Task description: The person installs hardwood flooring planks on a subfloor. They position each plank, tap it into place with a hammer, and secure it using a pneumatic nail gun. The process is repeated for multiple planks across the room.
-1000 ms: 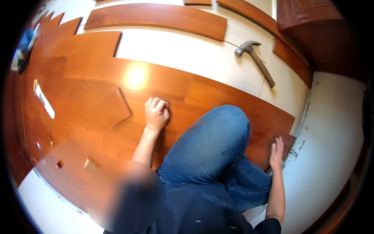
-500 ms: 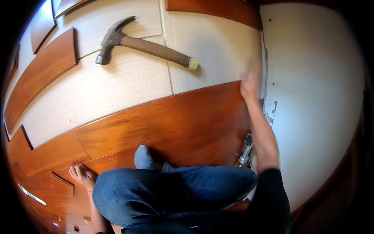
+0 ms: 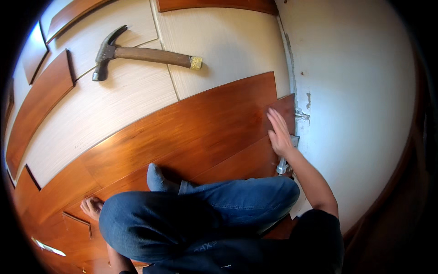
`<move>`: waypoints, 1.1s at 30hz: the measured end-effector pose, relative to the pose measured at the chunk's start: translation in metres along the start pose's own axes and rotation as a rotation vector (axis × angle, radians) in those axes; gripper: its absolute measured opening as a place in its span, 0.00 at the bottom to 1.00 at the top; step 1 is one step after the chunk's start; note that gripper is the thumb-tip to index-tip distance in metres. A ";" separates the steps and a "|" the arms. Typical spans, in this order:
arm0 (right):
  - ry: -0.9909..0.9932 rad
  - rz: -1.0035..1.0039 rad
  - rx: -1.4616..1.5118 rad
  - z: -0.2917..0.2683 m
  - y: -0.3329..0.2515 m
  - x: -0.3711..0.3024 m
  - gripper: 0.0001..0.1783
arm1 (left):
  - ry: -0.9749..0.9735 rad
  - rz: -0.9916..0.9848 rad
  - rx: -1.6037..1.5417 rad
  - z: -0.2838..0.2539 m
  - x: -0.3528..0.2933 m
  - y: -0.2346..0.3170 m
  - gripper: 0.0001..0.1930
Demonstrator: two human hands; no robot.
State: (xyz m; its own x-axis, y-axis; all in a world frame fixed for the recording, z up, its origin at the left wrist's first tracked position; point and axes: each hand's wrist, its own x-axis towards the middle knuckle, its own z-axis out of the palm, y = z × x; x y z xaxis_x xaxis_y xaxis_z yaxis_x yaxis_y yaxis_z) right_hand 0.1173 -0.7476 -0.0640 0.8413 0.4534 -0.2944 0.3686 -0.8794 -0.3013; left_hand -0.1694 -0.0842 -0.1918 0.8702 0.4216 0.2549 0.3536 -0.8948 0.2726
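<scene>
My right hand (image 3: pixel 280 135) is open, with its fingers stretched over the end piece (image 3: pixel 286 109) of a reddish-brown floor plank row beside the white wall. Whether it touches or hovers just above cannot be told. Farther out lies a long wooden plank (image 3: pixel 196 107), its right end stopping short of the wall. A silver metal tool (image 3: pixel 282 167) is partly hidden by my right wrist. My left hand (image 3: pixel 92 208) rests on the laid floor with curled fingers, nothing visible in it, and my knee covers part of it.
A claw hammer (image 3: pixel 150 55) with a wooden handle lies on pale boards (image 3: pixel 123 102). Loose planks (image 3: pixel 41 107) lie at the left, and another plank (image 3: pixel 219 5) at the far edge. The white wall (image 3: pixel 356 105) bounds the right side. My socked foot (image 3: pixel 159 179) rests on the planks.
My right hand has moved nearer to me, from the far plank's right end down to the end piece by the wall. The view has shifted; the left hand stays on the floor.
</scene>
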 end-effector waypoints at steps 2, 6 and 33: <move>-0.014 0.073 -0.038 -0.011 0.020 -0.075 0.32 | -0.003 0.000 0.036 -0.008 0.001 -0.003 0.08; 0.234 0.347 -0.122 -0.002 0.051 -0.027 0.31 | -0.012 0.003 0.036 -0.007 -0.002 -0.010 0.07; -0.273 -0.645 -0.483 -0.004 -0.165 0.244 0.75 | 0.016 -0.147 -0.080 -0.027 0.023 0.050 0.07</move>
State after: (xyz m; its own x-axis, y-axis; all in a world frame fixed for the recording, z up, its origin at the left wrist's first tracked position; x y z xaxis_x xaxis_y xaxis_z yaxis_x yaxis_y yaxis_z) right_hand 0.2638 -0.4921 -0.0822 0.3065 0.8517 -0.4251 0.9237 -0.3740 -0.0832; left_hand -0.1413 -0.1154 -0.1477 0.8051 0.5503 0.2213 0.4482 -0.8089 0.3805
